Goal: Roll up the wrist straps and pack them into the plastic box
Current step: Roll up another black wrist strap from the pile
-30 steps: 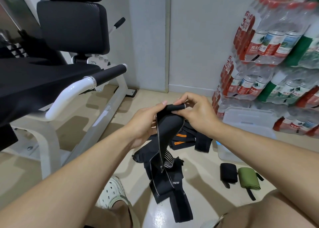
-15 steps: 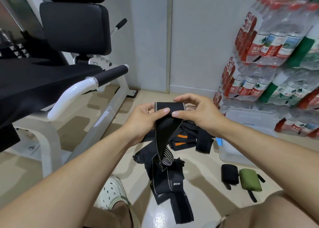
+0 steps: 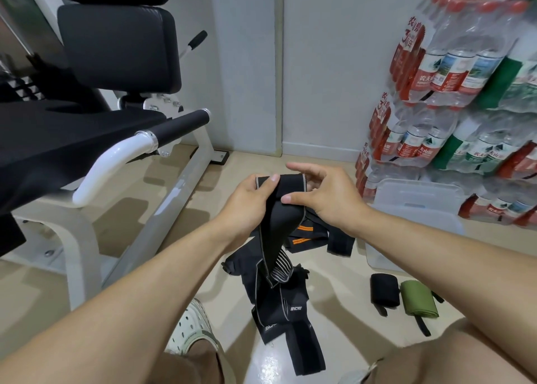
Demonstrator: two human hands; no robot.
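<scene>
The step in hand looks like starting a roll: the left hand (image 3: 247,202) pinches the top end of a long black elastic wrist strap with grey edging (image 3: 273,229), thumb across its face, while the right hand (image 3: 322,193) holds the opposite corner with fingers loosely spread. The strap's tail hangs to the floor among a pile of loose black straps (image 3: 279,305). Next, the end needs tucking tightly over itself. The translucent plastic box (image 3: 418,209) sits by the wall; its contents cannot be made out. Two rolled straps, black (image 3: 384,293) and green (image 3: 418,298), lie outside it.
</scene>
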